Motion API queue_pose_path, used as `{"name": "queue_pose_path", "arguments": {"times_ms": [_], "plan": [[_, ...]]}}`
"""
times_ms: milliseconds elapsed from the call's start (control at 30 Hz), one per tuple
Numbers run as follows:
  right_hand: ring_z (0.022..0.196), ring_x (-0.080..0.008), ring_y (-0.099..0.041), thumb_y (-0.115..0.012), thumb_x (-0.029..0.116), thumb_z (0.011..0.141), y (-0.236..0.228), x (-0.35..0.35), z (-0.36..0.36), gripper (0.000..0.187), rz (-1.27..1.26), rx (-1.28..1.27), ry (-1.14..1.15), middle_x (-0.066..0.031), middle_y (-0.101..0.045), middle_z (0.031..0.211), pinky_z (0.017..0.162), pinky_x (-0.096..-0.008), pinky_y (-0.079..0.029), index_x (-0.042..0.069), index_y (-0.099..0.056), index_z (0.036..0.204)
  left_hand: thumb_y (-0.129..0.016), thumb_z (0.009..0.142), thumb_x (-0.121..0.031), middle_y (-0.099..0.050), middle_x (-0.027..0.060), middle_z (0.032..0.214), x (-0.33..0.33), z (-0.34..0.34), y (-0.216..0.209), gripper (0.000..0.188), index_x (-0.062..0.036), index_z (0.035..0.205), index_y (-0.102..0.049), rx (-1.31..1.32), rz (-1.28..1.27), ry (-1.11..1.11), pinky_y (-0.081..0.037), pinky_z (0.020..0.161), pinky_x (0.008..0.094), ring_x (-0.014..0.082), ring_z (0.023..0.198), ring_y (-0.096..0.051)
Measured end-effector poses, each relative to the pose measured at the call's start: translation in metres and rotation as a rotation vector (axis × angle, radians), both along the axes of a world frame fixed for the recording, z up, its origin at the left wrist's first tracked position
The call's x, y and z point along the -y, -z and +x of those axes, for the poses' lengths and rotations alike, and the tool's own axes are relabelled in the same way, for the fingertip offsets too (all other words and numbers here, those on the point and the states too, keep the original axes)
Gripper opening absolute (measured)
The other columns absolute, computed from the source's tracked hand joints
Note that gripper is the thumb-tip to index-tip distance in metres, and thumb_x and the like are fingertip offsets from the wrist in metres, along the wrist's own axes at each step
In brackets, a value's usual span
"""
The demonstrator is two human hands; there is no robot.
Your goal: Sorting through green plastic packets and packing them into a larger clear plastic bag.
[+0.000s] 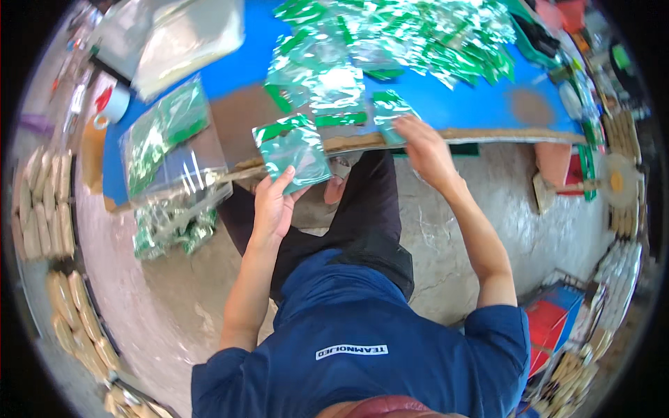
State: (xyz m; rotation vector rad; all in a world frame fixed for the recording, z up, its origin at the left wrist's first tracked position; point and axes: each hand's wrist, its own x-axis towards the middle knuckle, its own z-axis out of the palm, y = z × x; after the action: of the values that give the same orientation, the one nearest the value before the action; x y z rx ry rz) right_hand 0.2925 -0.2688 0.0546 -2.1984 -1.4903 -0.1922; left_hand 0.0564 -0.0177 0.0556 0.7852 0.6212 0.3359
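Note:
My left hand (274,205) grips a clear plastic pouch with a green top band (293,148) by its lower part, thumb on top, just off the table's near edge. Farther right, my right hand (423,148) has its fingers closed at the side of a second green-banded pouch (387,106); slight blur softens the fingertips. Between the two hands lies another such pouch (339,94), flat on the table. Behind it spreads a large shiny heap of green and clear pouches (432,38).
The blue-topped table (467,108) has a worn brown edge. On its left lie a big clear bag of green pouches (171,136), clear plastic sheets (191,45) and a white mug (115,108). Another filled bag (174,226) hangs below the edge. A red and blue box (550,327) stands at right.

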Motion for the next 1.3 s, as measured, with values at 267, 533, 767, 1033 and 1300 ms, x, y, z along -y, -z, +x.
{"name": "queue_pose_path", "arguments": {"times_ms": [267, 533, 767, 1033, 1300], "plan": [[0.135, -0.0354, -0.049, -0.07, 0.012, 0.084, -0.04, -0.103, -0.101, 0.043, 0.064, -0.054, -0.226, -0.0152, -0.056, 0.141, 0.112, -0.0512, -0.038, 0.004, -0.064, 0.125, -0.056, 0.102, -0.026, -0.06, 0.0106, 0.135, 0.006, -0.007, -0.021, 0.04, -0.0045, 0.136, -0.053, 0.238, -0.389, 0.182, -0.052, 0.101, 0.0449, 0.0242, 0.122, -0.061], [0.099, -0.0389, -0.062, -0.068, 0.035, 0.092, -0.03, -0.167, -0.057, 0.04, 0.09, -0.074, 0.257, -0.0179, -0.065, 0.109, 0.081, -0.0479, -0.051, 0.001, -0.067, 0.112, -0.069, 0.094, -0.011, -0.065, 0.01, 0.125, 0.016, -0.015, 0.008, 0.039, -0.003, 0.13, -0.057, 0.04, -0.136, -0.068, -0.057, 0.089, 0.0361, 0.0218, 0.108, -0.067], [0.096, -0.0362, -0.06, -0.078, 0.017, 0.083, -0.022, -0.111, -0.072, 0.028, 0.101, 0.052, -0.047, -0.0138, -0.062, 0.102, 0.08, -0.0473, -0.05, 0.004, -0.068, 0.107, -0.064, 0.096, -0.012, -0.067, 0.0149, 0.119, -0.028, -0.045, 0.013, 0.038, 0.0033, 0.129, -0.056, 0.045, -0.078, -0.038, -0.057, 0.085, 0.0408, 0.0271, 0.101, -0.069], [0.111, -0.0319, -0.063, -0.066, -0.004, 0.077, -0.04, -0.125, -0.079, 0.029, 0.276, -0.023, -0.422, -0.0092, -0.068, 0.112, 0.097, -0.0455, -0.05, 0.006, -0.068, 0.104, -0.072, 0.094, -0.019, -0.067, 0.0083, 0.123, -0.033, -0.042, -0.006, 0.046, -0.0041, 0.134, -0.056, 0.101, -0.392, 0.097, -0.055, 0.094, 0.0417, 0.023, 0.11, -0.066], [0.133, -0.0464, -0.045, -0.062, 0.045, 0.095, -0.019, -0.195, 0.041, 0.059, 0.078, 0.139, -0.051, -0.0256, -0.052, 0.141, 0.112, -0.0569, -0.033, -0.003, -0.056, 0.128, -0.073, 0.091, -0.007, -0.066, 0.009, 0.123, -0.012, -0.021, 0.016, 0.047, -0.0002, 0.133, -0.053, 0.048, -0.04, -0.116, -0.052, 0.098, 0.0378, 0.0211, 0.111, -0.065]]}}
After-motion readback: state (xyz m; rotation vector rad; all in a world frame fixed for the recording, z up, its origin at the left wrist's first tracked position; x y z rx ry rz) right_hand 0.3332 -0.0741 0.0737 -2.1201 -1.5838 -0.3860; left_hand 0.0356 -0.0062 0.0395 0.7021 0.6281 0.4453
